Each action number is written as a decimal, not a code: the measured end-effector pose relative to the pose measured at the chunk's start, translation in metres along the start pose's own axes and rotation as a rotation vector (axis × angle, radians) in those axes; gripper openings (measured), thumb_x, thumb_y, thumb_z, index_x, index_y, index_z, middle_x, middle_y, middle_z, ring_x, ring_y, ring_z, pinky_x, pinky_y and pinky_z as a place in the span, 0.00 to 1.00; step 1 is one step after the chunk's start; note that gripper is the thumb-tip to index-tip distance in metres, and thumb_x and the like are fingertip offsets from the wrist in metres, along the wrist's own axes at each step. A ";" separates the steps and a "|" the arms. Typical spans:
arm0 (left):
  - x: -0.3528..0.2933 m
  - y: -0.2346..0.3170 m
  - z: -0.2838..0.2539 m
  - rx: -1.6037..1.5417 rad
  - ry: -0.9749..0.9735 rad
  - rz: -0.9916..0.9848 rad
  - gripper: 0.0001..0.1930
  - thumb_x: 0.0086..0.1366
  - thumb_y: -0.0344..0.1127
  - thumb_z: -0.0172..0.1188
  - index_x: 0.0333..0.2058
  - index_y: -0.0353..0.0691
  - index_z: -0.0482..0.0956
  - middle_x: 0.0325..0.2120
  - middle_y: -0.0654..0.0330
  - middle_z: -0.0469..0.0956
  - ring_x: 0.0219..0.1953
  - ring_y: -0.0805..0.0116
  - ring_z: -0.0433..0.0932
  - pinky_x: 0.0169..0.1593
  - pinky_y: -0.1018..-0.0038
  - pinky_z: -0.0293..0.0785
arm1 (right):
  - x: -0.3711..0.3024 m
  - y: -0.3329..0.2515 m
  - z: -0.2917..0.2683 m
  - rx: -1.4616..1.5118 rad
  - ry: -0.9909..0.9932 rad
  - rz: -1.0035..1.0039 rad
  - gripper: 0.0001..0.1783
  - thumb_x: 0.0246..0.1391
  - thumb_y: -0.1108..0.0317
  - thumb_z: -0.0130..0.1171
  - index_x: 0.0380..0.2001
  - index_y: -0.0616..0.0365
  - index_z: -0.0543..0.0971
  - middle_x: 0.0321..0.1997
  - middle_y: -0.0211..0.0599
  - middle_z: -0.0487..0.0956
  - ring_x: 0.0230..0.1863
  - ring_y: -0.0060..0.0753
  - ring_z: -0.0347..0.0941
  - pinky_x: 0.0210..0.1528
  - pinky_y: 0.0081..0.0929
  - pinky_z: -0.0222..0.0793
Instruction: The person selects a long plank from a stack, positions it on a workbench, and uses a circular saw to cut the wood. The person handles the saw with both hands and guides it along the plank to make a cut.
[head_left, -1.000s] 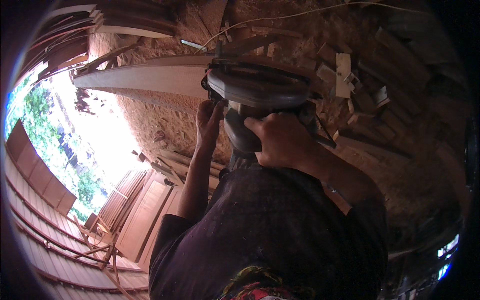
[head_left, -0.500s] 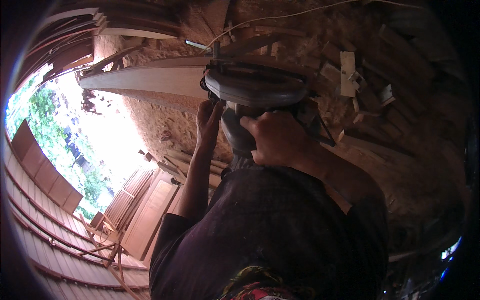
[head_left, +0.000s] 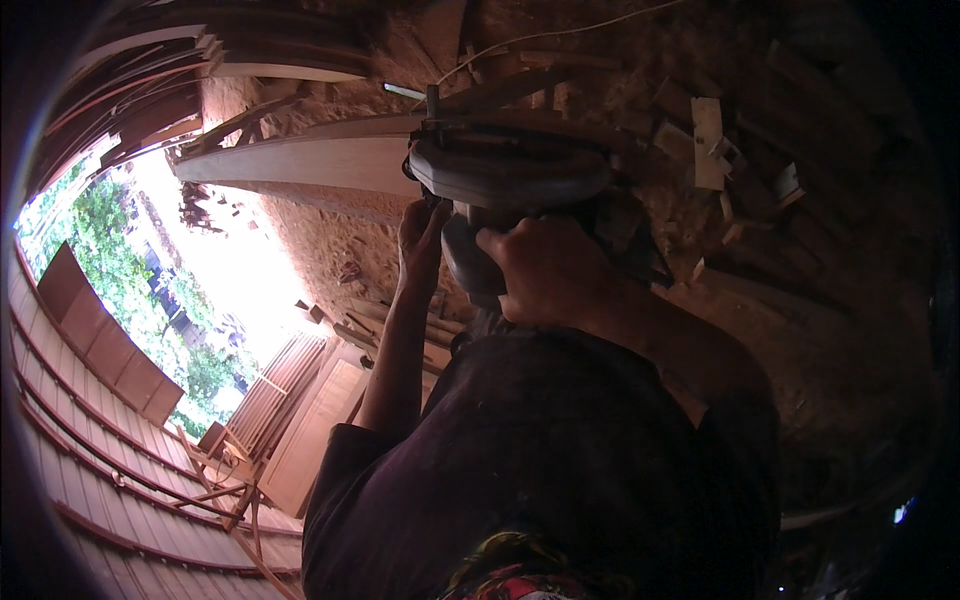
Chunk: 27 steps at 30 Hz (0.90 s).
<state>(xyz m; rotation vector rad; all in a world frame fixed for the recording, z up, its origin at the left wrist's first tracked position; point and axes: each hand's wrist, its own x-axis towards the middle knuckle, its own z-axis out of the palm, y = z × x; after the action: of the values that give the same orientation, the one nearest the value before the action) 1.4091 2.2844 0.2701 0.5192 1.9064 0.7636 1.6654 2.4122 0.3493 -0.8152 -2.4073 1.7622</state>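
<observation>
A power saw with a rounded grey blade guard point(head_left: 510, 168), seemingly a circular saw, rests at the right part of a long pale wooden board point(head_left: 300, 160). My right hand point(head_left: 548, 262) is wrapped round its grey rear grip, thumb pointing left. To the left of the saw's body, my left hand point(head_left: 421, 235) is closed on a dark part at the saw's front edge. The guard hides the blade and the cut from sight.
Wood offcuts point(head_left: 708, 140) lie scattered on the sawdust-covered ground to the right. A pale cord point(head_left: 560, 38) runs across the far side. Stacked planks point(head_left: 150, 80) stand at far left, and wooden panels point(head_left: 315, 430) lean at the lower left.
The background has shifted slightly to the right in the picture. Both hands keep their hold on the saw, which stays nearly in the same place relative to me.
</observation>
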 end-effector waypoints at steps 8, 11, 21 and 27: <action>-0.002 0.006 -0.001 0.004 -0.015 0.033 0.12 0.73 0.38 0.64 0.47 0.36 0.78 0.40 0.65 0.78 0.46 0.76 0.73 0.53 0.75 0.68 | 0.002 0.000 0.001 0.025 0.025 -0.012 0.22 0.42 0.68 0.70 0.44 0.65 0.83 0.32 0.54 0.87 0.34 0.49 0.88 0.42 0.45 0.85; -0.001 0.007 -0.001 -0.036 -0.026 0.023 0.12 0.73 0.38 0.64 0.48 0.36 0.78 0.41 0.65 0.78 0.46 0.76 0.73 0.53 0.75 0.68 | 0.003 0.000 0.001 0.027 0.016 -0.002 0.21 0.42 0.68 0.70 0.43 0.65 0.83 0.32 0.54 0.87 0.35 0.49 0.88 0.43 0.45 0.85; 0.000 0.006 -0.007 0.017 -0.017 0.034 0.13 0.73 0.38 0.64 0.48 0.35 0.78 0.40 0.64 0.78 0.44 0.76 0.74 0.50 0.76 0.70 | 0.004 -0.003 -0.002 0.041 0.029 -0.013 0.19 0.42 0.67 0.70 0.39 0.63 0.83 0.30 0.52 0.87 0.34 0.47 0.88 0.42 0.44 0.85; 0.005 -0.004 -0.017 0.015 -0.060 0.063 0.13 0.73 0.38 0.64 0.48 0.36 0.78 0.40 0.64 0.78 0.45 0.76 0.75 0.51 0.76 0.70 | 0.005 -0.002 0.002 0.052 0.047 -0.015 0.19 0.43 0.67 0.70 0.40 0.63 0.83 0.31 0.52 0.86 0.34 0.48 0.87 0.42 0.44 0.85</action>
<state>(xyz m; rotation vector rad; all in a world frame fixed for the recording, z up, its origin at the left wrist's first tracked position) 1.3910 2.2800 0.2697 0.6077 1.8489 0.7663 1.6591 2.4120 0.3488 -0.8216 -2.3220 1.7709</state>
